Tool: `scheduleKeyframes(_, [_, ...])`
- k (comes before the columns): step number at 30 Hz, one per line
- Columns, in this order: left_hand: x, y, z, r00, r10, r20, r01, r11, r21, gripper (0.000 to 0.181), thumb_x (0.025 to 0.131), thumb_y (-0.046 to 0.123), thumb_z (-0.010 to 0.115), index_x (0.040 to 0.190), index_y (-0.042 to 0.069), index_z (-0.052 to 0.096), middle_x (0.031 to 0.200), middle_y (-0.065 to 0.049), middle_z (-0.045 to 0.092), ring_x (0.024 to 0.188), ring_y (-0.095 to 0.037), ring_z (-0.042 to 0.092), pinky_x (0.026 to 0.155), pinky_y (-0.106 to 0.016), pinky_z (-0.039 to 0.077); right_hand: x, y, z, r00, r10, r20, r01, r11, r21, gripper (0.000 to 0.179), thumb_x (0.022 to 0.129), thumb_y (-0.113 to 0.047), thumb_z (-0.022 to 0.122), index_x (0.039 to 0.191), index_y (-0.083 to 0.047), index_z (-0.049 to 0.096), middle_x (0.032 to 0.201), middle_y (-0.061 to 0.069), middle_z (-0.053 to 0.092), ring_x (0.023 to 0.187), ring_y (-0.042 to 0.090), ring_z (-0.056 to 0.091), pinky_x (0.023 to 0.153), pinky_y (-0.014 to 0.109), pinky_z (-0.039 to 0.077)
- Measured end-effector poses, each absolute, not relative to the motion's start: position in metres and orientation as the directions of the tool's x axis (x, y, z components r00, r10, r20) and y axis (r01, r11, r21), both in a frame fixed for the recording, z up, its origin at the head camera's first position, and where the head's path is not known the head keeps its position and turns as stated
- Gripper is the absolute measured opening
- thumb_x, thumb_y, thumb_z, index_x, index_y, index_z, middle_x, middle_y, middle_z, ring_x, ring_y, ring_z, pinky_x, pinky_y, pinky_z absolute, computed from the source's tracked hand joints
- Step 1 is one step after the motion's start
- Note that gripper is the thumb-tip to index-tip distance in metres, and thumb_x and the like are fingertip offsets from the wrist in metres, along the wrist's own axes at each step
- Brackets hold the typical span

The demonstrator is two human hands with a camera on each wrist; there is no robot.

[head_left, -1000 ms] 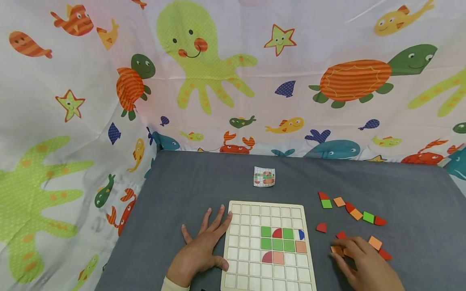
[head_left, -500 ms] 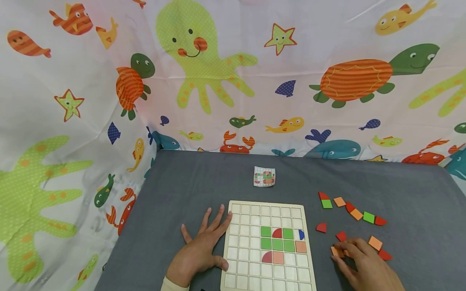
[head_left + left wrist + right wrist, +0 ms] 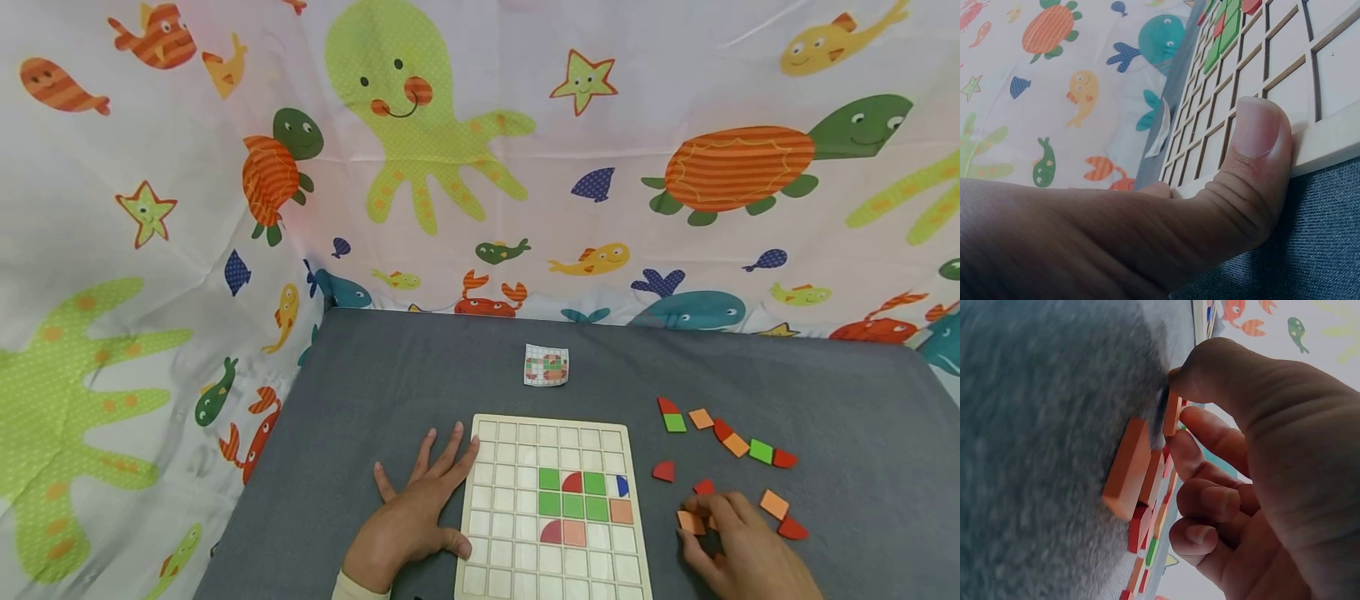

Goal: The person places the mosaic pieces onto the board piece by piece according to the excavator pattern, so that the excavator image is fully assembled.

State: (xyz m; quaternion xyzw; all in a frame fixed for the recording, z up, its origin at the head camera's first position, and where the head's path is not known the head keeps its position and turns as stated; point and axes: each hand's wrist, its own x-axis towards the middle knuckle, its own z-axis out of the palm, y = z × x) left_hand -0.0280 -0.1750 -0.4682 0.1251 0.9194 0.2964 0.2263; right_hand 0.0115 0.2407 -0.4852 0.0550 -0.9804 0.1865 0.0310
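Observation:
My right hand (image 3: 742, 537) pinches an orange square tile (image 3: 691, 522) between thumb and fingertips, to the right of the wooden grid board (image 3: 517, 575). In the right wrist view this orange tile (image 3: 1172, 414) stands edge-on, close over the cloth; a second orange tile (image 3: 1129, 465) lies nearer the camera. With fingers spread, my left hand (image 3: 412, 521) rests at the board's left edge. The left thumb (image 3: 1259, 128) presses on the board's frame. Green, red, pink and blue pieces, such as a green tile (image 3: 572, 506), fill several cells right of the board's middle.
Loose red, green and orange pieces, among them a green tile (image 3: 761, 451) and a red quarter-round (image 3: 663, 472), lie scattered right of the board. A small printed pattern card (image 3: 546, 366) lies behind it. Patterned fabric (image 3: 480, 167) hangs along the grey cloth's far and left sides.
My right hand has shifted slightly left and towards me, with the orange tile in its pinch. The left hand and the board stay in place.

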Motion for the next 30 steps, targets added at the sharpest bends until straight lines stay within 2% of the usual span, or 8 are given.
scheduleKeyframes(6, [-0.029,-0.172,-0.463,-0.864,0.352,-0.36,0.086,0.808,0.583,0.133,0.064,0.039,0.096,0.171,0.036,0.017,0.179,0.005,0.001,0.163,-0.038,-0.01,0.094,-0.092,-0.024,0.007,0.232,-0.477,-0.995,-0.096,-0.037,-0.075,0.924,-0.374,0.029,0.087,-0.032,0.087,0.108,-0.02,0.072,0.098,-0.004,0.059,0.075,0.004,0.051,0.056,0.028,0.047])
scheduleKeyframes(11, [-0.028,-0.172,-0.462,-0.866,0.346,-0.361,0.084,0.813,0.576,0.133,0.064,0.038,0.096,0.171,0.034,0.018,0.179,0.004,0.002,0.163,-0.038,-0.011,0.095,-0.093,-0.023,0.007,0.221,-0.473,-0.991,-0.129,-0.04,-0.101,0.907,-0.408,0.028,0.086,-0.03,0.088,0.106,-0.024,0.069,0.099,-0.008,0.057,0.076,0.002,0.052,0.059,0.027,0.05])
scheduleKeyframes(17, [-0.026,-0.172,-0.462,-0.867,0.34,-0.366,0.078,0.816,0.573,0.133,0.063,0.038,0.096,0.171,0.035,0.018,0.179,0.006,0.001,0.164,-0.035,-0.011,0.096,-0.093,-0.021,0.012,0.198,-0.473,-0.986,-0.162,0.026,-0.157,0.885,-0.437,0.03,0.083,-0.024,0.089,0.101,-0.027,0.066,0.102,-0.011,0.056,0.076,-0.002,0.05,0.056,0.025,0.049])
scheduleKeyframes(21, [-0.026,-0.172,-0.461,-0.865,0.341,-0.368,0.078,0.816,0.573,0.133,0.064,0.038,0.096,0.171,0.036,0.018,0.179,0.007,0.0,0.163,-0.035,-0.012,0.096,-0.093,-0.021,0.017,0.184,-0.476,-0.972,-0.195,0.13,-0.233,0.86,-0.454,0.035,0.08,-0.021,0.092,0.097,-0.029,0.062,0.101,-0.015,0.054,0.074,-0.005,0.047,0.054,0.022,0.046])
scheduleKeyframes(26, [-0.027,-0.171,-0.462,-0.864,0.342,-0.37,0.081,0.818,0.569,0.133,0.064,0.038,0.096,0.171,0.036,0.018,0.179,0.007,0.0,0.163,-0.035,-0.012,0.096,-0.093,-0.021,0.019,0.176,-0.484,-0.912,-0.289,0.292,-0.398,0.795,-0.458,0.041,0.076,-0.015,0.093,0.091,-0.032,0.059,0.1,-0.019,0.051,0.076,-0.007,0.045,0.054,0.016,0.042])
scheduleKeyframes(30, [-0.027,-0.171,-0.462,-0.863,0.341,-0.372,0.08,0.82,0.566,0.133,0.064,0.038,0.096,0.171,0.036,0.017,0.179,0.006,0.0,0.163,-0.035,-0.011,0.096,-0.093,-0.021,0.021,0.174,-0.49,-0.877,-0.336,0.344,-0.468,0.762,-0.447,0.046,0.074,-0.012,0.094,0.089,-0.035,0.056,0.1,-0.02,0.05,0.076,-0.007,0.043,0.054,0.012,0.037])
